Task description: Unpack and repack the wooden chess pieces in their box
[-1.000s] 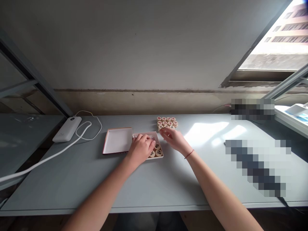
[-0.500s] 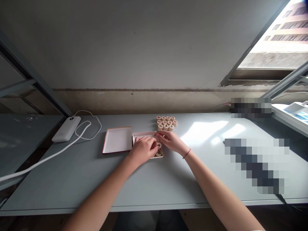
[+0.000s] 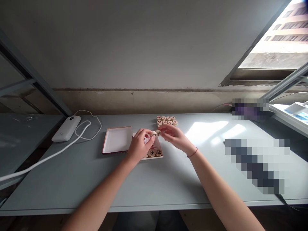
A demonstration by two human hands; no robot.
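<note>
My left hand (image 3: pixel 141 144) pinches a round wooden piece (image 3: pixel 153 133) above a shallow box (image 3: pixel 157 157). Between the thumb and fingers of my right hand (image 3: pixel 172 136) is another round piece (image 3: pixel 158 132), close beside the first. Several pieces with dark characters (image 3: pixel 151 153) lie along the near side of the box, and a red-printed surface shows behind them. Left of the box lies an open lid (image 3: pixel 117 140) with a pale inside. Stacked pieces with red characters (image 3: pixel 168 118) stand behind my right hand, which hides some of them.
At the left are a white power bank (image 3: pixel 66 129) and a looped white cable (image 3: pixel 54 155). A blurred dark object (image 3: pixel 256 165) lies on the right of the grey table (image 3: pixel 168 194). Another blurred object (image 3: pixel 250 109) sits at the back right.
Both hands have risen from the box, and pieces now show in their fingers. More of the box's inside and its near row of pieces is visible. My right hand now covers the front stacked pieces.
</note>
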